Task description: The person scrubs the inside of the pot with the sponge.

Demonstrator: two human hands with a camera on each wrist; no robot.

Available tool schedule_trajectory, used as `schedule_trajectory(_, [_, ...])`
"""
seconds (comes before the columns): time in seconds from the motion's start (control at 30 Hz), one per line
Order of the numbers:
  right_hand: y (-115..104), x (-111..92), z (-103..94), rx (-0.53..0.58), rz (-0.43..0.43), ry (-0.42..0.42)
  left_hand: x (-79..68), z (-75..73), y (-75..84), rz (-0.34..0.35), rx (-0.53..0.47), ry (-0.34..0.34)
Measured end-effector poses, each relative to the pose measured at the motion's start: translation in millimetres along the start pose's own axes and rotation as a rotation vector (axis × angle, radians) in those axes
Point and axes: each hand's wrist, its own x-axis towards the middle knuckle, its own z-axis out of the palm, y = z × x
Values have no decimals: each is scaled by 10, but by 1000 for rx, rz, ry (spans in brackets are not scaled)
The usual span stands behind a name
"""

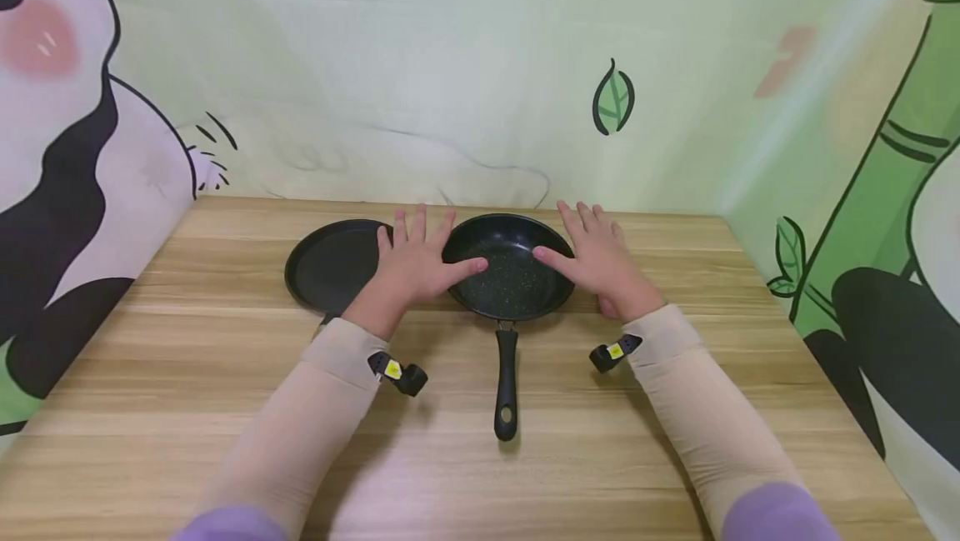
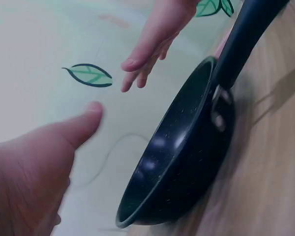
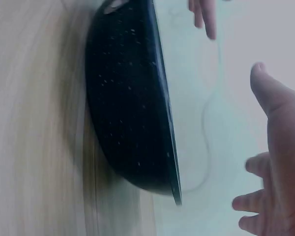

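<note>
A black speckled frying pan (image 1: pixel 513 283) sits on the wooden table, its handle (image 1: pixel 507 383) pointing toward me. To its left lies a flat, shallow black pan (image 1: pixel 330 266), partly hidden by my left hand and sleeve. My left hand (image 1: pixel 417 264) is spread between the two pans, thumb over the frying pan's left rim in the head view. On the other side, my right hand (image 1: pixel 603 264) has its fingers extended, thumb overlapping the right rim. In both wrist views the thumbs stand apart from the frying pan (image 2: pixel 172 152), and neither hand grips anything.
A small pinkish thing (image 1: pixel 608 307) shows under the right hand, mostly hidden. The wooden table (image 1: pixel 435 474) ends at a wall (image 1: pixel 375 66) printed with a panda and bamboo. A small camera is strapped to each wrist.
</note>
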Motion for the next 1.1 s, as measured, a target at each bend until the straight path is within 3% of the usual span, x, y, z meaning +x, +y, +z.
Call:
schedule_trajectory(0.2, [172,-62,-15,135,49,164,-154,123,62,12,-305,192])
schedule_trajectory(0.33, [289,-105,-18,155,107,230,-290,216,102,2,-499,283])
schedule_trajectory(0.43, [384,-146,-4,162,151,250,-400,316,130,-4,-667,312])
schedule_trajectory(0.63, [531,-229,42,184,221,231,-640,535,217,-124,-1163,173])
schedule_trajectory(0.73, [580,-236,75,201,236,228,-703,587,273,-206,-1317,102])
schedule_trajectory(0.87, [622,-238,123,203,255,225,-729,624,300,-260,-1401,36])
schedule_trajectory(1.1, [666,-282,186,202,328,185,-779,496,167,-283,-1452,26])
